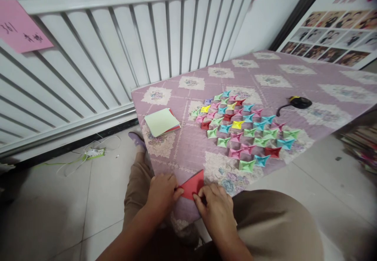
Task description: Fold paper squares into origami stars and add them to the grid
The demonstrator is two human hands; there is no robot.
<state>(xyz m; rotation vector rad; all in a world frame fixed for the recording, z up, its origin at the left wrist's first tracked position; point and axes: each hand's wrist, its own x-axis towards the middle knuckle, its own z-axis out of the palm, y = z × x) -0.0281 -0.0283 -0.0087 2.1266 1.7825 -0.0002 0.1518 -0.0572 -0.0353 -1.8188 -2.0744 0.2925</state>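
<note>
A sheet of red paper (193, 185), folded into a triangle-like shape, lies at the near corner of the table. My left hand (164, 192) pinches its left corner between thumb and fingers. On the opposite side, my right hand (213, 202) has thumb and fingertips closed on the paper's lower right edge. Beyond the hands stand rows of small folded paper stars (237, 125) in green, pink, blue, yellow and red. To the left lies a stack of square paper sheets (161, 122), pale green on top with red showing beneath.
A patterned purple tablecloth (188, 147) covers the table. A black object with a thin curved handle (300, 102) lies at the right. Behind stands a white radiator (173, 37) with a pink note (22, 27). A power strip (96, 152) with cables sits on the floor.
</note>
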